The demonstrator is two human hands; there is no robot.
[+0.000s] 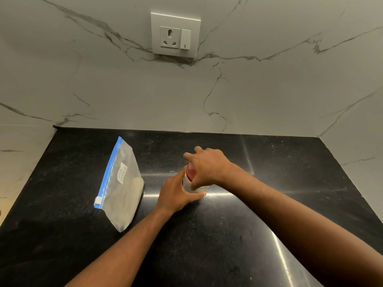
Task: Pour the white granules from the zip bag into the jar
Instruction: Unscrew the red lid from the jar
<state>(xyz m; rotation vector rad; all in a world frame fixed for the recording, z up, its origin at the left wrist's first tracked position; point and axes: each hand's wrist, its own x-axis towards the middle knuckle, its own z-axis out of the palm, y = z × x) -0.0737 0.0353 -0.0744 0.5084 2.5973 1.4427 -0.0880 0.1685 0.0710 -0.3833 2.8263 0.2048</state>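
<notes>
1. Jar (191,183) is standing on the black counter (269,204), left hand (176,195) wrapping its body.
2. Right hand (207,164) is closing over what looks like its red lid (191,172).
3. Zip bag (122,183) is lying just left, sealed.

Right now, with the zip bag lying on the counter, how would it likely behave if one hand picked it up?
The zip bag is thin clear plastic, so it would probably flop and sag. Its contents look bunched toward one side, so the weight would likely shift when it is lifted. The slider looks to sit at one end; whether the bag is sealed is unclear.
</notes>
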